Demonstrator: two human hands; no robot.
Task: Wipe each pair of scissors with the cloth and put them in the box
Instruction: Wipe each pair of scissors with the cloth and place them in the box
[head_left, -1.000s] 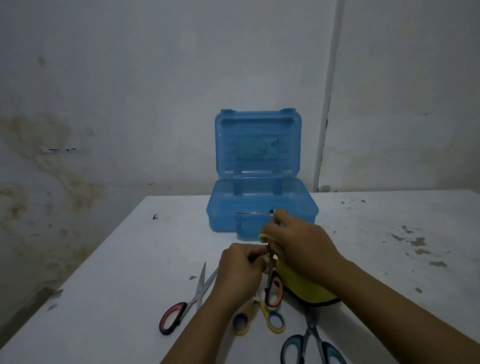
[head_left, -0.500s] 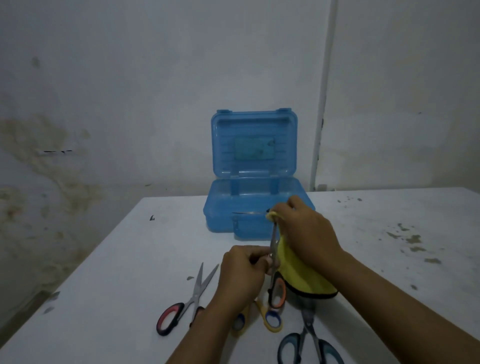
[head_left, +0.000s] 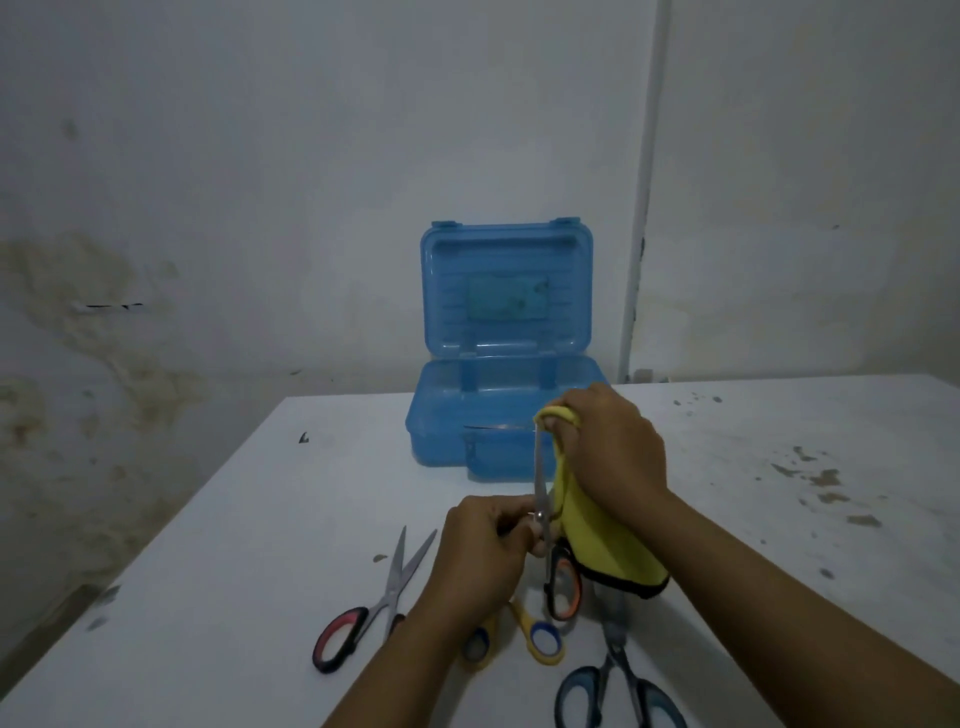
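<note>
I hold the orange-handled scissors (head_left: 558, 577) upright at lower centre of the frame, blades pointing up and handle loops hanging low. My left hand (head_left: 480, 551) is closed around them near the pivot. My right hand (head_left: 613, 447) is closed on the yellow cloth (head_left: 597, 540), pinching it over the blade tips while the rest of the cloth hangs down to the right of the blades. I judge the step in hand to be the wipe of this pair, with the cloth now at the tip end.

The blue box (head_left: 493, 415) stands open at centre frame, just behind my hands, lid upright. A thin metallic line shows through its front wall; I cannot tell whether this is a pair already stored.

Three pairs lie on the worktop (head_left: 234, 571) along the bottom of the frame: the red-handled scissors (head_left: 363, 613) at lower left, the yellow-handled scissors (head_left: 535, 634) directly below my left hand, and the blue-handled scissors (head_left: 618, 686) at the bottom edge, right of centre.

Remaining work, as I judge it: place the held pair in the box, then wipe and store these three. The task appears to be in its early part.
</note>
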